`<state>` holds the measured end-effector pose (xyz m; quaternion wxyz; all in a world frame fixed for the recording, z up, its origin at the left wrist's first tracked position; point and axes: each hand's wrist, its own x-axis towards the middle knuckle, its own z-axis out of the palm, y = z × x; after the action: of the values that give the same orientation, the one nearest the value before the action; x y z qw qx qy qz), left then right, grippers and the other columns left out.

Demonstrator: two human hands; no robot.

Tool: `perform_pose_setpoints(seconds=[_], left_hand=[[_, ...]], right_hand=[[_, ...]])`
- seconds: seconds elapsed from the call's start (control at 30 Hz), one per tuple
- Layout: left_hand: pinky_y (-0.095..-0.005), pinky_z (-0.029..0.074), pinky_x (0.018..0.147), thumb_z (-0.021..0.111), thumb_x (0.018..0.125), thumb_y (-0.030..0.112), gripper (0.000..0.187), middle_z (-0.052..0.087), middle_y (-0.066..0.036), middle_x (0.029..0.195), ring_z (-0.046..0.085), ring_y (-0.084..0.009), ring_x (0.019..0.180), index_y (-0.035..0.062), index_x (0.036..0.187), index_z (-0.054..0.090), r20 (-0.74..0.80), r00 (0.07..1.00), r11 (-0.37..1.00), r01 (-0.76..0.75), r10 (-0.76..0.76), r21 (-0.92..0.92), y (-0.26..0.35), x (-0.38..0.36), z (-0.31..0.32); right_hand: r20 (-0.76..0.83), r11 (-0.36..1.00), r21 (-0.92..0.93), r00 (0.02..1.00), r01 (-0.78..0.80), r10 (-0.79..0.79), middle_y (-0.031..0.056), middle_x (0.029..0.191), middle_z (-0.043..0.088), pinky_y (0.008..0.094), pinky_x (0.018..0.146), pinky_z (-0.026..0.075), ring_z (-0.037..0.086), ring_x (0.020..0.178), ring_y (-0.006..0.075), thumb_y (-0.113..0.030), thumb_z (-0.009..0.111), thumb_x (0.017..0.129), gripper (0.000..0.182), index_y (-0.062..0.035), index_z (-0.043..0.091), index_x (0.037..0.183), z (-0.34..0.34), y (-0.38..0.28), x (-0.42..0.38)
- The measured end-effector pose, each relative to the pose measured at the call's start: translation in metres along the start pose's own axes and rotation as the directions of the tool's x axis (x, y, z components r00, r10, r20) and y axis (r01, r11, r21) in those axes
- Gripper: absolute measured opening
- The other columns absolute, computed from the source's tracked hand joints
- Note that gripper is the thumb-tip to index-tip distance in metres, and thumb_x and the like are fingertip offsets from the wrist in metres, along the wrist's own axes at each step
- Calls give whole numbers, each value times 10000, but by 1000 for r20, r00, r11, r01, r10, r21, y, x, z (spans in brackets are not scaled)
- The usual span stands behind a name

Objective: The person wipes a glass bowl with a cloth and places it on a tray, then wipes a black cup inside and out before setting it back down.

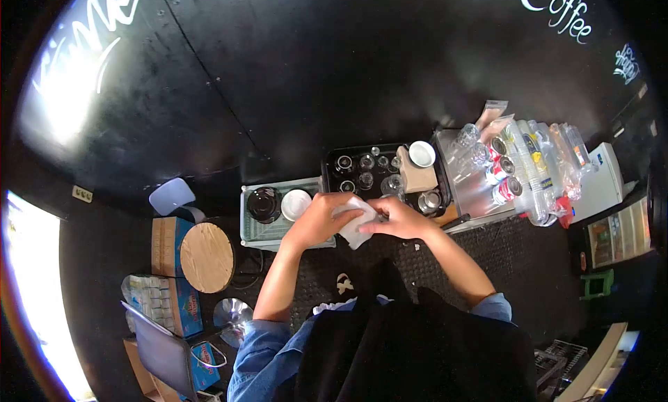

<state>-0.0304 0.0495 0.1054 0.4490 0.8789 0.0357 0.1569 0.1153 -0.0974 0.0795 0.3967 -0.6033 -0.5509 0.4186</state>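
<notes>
Nearest: dark apron and blue rolled sleeves [268,346] at bottom of frame, forearms reaching away toward counter. Left of body, near: round wooden lid [207,257] on a box, carton of small bottles [163,301] beside it, shiny metal disc [233,311] just right of carton.

Mid: both hands meeting over near edge of counter. Left hand [316,221] closed around white cloth [355,221], fingers wrapped over its left side. Right hand [398,217] clamped on cloth's right side, fingers curled; something small seems pinched inside cloth, too hidden to identify. Cloth held in air between hands, just in front of black tray, hanging slightly below them.

Just beyond left hand: pale green rack [252,229] holding black bowl [264,203] and white saucer [296,203] side by side.

Beyond right hand: black tray [330,167] with several clear glasses [367,163], brown paper stack [416,179] topped by white cup [422,153], metal cup [429,201] at near right corner.

Right of tray: metal tray [473,193] with red cans [502,167], then sleeves of stacked plastic cups [539,172].

Far: black wall with white "Coffee" lettering [567,16].
</notes>
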Motion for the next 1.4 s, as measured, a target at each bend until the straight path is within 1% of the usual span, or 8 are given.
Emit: perform_pose_setpoints(seconds=[0.2, 0.3, 0.4, 0.57, 0.73, 1.07, 1.27, 1.4], left_hand=[[-237, 399, 524, 643, 788, 103, 146, 590, -55, 668, 505, -65, 593, -14, 868, 609, 2, 954, 951, 301, -301, -69, -66, 11, 32], [-193, 418, 545, 600, 817, 58, 107, 604, -19, 695, 520, -44, 613, -1, 904, 578, -153, 902, 868, 325, -404, -376, -123, 20, 67], [-269, 484, 596, 655, 746, 51, 304, 587, -120, 878, 593, -176, 679, 10, 1019, 527, -371, 840, 917, 344, -396, -200, -191, 31, 114], [-421, 395, 919, 733, 633, 113, 734, 328, -163, 1270, 375, -347, 1151, 106, 1257, 347, -220, 880, 825, 472, -421, 311, -231, 57, 155], [-408, 459, 851, 796, 538, 133, 823, 329, -93, 1249, 369, -311, 1158, 151, 1248, 380, -208, 773, 591, 602, -599, 537, -242, 84, 171], [-411, 489, 802, 818, 519, 206, 914, 373, -184, 1206, 439, -393, 1077, 173, 1276, 306, -273, 659, 501, 727, -701, 469, -248, 75, 180], [-434, 445, 839, 801, 542, 256, 856, 399, -187, 1210, 448, -384, 1075, 148, 1251, 334, -302, 696, 600, 716, -652, 355, -200, 64, 157], [-422, 437, 865, 729, 662, 301, 747, 455, -192, 1183, 484, -307, 1085, 89, 1260, 334, -300, 755, 796, 604, -583, -29, -173, 49, 134]], right_hand=[[-83, 884, 410, 956, -224, 281, -41, 670, 591, 187, 498, 343, 464, 581, 14, -222, 670, 790, 237, -7, 656, 887, 10, 87, -8], [-151, 846, 451, 910, -284, 386, -15, 699, 602, 204, 543, 390, 506, 612, 41, -212, 666, 792, 237, 0, 649, 896, -5, 122, -22], [-336, 793, 579, 832, -187, 442, 20, 797, 622, 239, 612, 443, 555, 674, 78, -193, 643, 806, 249, 13, 623, 943, -22, 153, -32], [-305, 646, 732, 743, -217, 595, 31, 808, 621, 225, 603, 448, 567, 688, 79, -196, 617, 830, 252, 25, 611, 953, -35, 189, -47], [-278, 662, 717, 783, -216, 557, 31, 806, 619, 221, 596, 445, 566, 690, 74, -196, 597, 848, 243, 25, 613, 948, -61, 193, -57], [-236, 689, 664, 793, -290, 561, 35, 828, 622, 212, 622, 450, 573, 713, 74, -188, 590, 853, 239, 20, 607, 972, -70, 216, -70], [-366, 795, 567, 798, -217, 479, 50, 825, 628, 235, 619, 466, 576, 708, 87, -134, 580, 848, 209, 22, 595, 987, -58, 218, -55], [-533, 926, 166, 759, -340, 374, 67, 742, 620, 215, 538, 414, 538, 625, 62, -104, 542, 857, 199, 53, 576, 974, -61, 190, -33]])
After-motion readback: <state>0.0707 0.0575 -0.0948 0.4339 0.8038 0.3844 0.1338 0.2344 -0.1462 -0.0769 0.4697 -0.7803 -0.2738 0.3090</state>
